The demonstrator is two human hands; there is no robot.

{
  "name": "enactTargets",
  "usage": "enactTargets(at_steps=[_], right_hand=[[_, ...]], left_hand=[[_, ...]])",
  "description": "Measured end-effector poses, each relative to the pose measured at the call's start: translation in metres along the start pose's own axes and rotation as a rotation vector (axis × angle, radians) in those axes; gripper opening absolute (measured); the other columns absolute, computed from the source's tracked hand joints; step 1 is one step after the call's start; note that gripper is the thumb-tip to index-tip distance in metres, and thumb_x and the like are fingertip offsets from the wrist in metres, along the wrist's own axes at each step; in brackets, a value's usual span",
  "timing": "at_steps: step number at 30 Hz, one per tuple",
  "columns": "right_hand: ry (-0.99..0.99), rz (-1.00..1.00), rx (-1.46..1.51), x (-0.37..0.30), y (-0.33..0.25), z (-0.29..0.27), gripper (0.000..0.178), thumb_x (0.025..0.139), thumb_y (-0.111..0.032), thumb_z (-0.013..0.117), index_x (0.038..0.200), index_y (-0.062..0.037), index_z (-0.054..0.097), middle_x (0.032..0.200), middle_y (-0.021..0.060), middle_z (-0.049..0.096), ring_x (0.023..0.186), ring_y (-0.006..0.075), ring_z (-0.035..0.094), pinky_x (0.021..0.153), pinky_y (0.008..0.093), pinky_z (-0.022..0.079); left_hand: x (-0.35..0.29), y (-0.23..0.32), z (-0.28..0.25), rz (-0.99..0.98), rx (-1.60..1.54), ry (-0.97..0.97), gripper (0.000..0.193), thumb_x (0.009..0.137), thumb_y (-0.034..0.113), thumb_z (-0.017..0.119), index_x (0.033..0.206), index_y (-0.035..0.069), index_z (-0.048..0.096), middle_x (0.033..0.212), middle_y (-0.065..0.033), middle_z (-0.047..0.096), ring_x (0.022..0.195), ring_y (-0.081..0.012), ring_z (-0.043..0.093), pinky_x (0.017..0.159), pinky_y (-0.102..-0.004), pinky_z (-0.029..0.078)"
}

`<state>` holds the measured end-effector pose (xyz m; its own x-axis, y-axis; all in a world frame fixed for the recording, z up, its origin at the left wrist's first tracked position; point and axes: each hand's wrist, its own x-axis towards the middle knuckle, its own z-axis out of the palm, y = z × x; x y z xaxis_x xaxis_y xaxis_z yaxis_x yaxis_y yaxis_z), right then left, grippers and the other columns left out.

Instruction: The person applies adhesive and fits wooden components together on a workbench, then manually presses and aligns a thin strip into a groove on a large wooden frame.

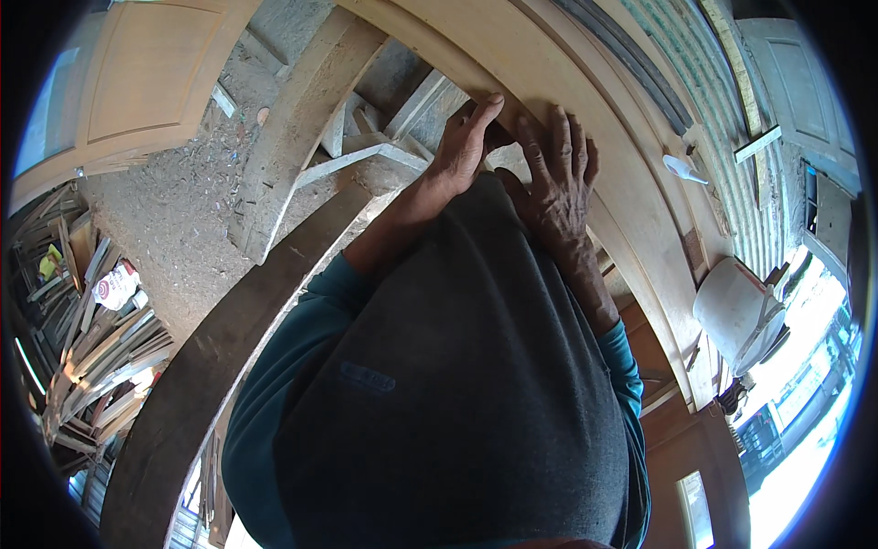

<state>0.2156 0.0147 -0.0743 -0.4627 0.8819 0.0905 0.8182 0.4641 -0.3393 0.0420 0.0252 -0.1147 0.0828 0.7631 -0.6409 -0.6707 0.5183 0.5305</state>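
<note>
A long pale wooden plank [631,220] runs in a curve across the bench in front of me. At its near edge is my left hand [462,151], thumb stretched up against the wood. The other fingers of that hand are bent around the edge and mostly hidden. Just to the right, my right hand [560,178] lies open on the plank, palm down, fingers spread and pointing away from me. The two hands are close together, and neither holds a tool. My dark shirt front [448,366] reaches up to the wrists and covers what is below them.
Dark strips [631,59] lie along the bench's far side, near a white plastic spoon-like piece [684,169]. A white bucket [729,306] stands at right. Thick timber beams [302,119] and a dark curved-looking board [229,352] flank my left. Scrap wood [91,366] is piled far left.
</note>
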Motion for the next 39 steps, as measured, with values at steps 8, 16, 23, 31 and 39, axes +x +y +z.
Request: enactTargets(at_steps=[8,16,23,31,39], right_hand=[[0.028,-0.011,-0.025,0.012,0.001,0.000,0.075,0.084,-0.047,0.077,0.151,-0.0256,0.051,0.159,0.0208,0.037,0.147,0.0423,0.035,0.116,0.0632,0.027],[0.016,0.014,-0.014,-0.002,0.001,-0.001,0.077,0.082,-0.040,0.080,0.151,-0.0222,0.052,0.158,0.0208,0.038,0.146,0.0426,0.036,0.116,0.0628,0.027],[0.097,-0.073,0.133,-0.039,0.009,-0.013,0.064,0.081,-0.032,0.082,0.140,-0.0130,0.061,0.147,0.0177,0.052,0.135,0.0387,0.051,0.111,0.0559,0.037],[0.118,-0.006,0.039,-0.038,0.009,-0.011,0.061,0.081,-0.023,0.081,0.139,-0.0131,0.063,0.148,0.0162,0.053,0.136,0.0361,0.051,0.111,0.0529,0.037],[0.016,0.031,-0.027,-0.008,0.001,-0.001,0.072,0.084,-0.036,0.079,0.150,-0.0263,0.052,0.161,0.0170,0.036,0.148,0.0400,0.035,0.117,0.0609,0.028]], left_hand=[[0.005,-0.008,0.003,0.101,0.006,-0.035,0.050,0.099,0.032,0.071,0.138,0.004,0.057,0.126,-0.0051,0.062,0.112,-0.0127,0.060,0.095,-0.0309,0.050],[0.009,-0.008,0.001,0.135,0.055,-0.069,0.052,0.097,0.023,0.074,0.140,0.001,0.053,0.132,-0.0068,0.060,0.116,-0.0141,0.061,0.098,-0.0334,0.052],[0.004,0.001,0.002,0.063,-0.070,-0.100,0.058,0.095,0.025,0.075,0.144,0.003,0.050,0.135,-0.0074,0.058,0.119,-0.0161,0.060,0.097,-0.0334,0.052],[0.015,-0.013,-0.005,0.173,0.162,-0.059,0.053,0.096,0.028,0.076,0.137,0.001,0.057,0.127,-0.0063,0.063,0.112,-0.0138,0.063,0.094,-0.0295,0.052],[0.014,-0.009,-0.005,0.173,0.183,-0.090,0.053,0.097,0.031,0.075,0.138,0.003,0.057,0.125,-0.0063,0.063,0.110,-0.0148,0.063,0.089,-0.0311,0.054]])
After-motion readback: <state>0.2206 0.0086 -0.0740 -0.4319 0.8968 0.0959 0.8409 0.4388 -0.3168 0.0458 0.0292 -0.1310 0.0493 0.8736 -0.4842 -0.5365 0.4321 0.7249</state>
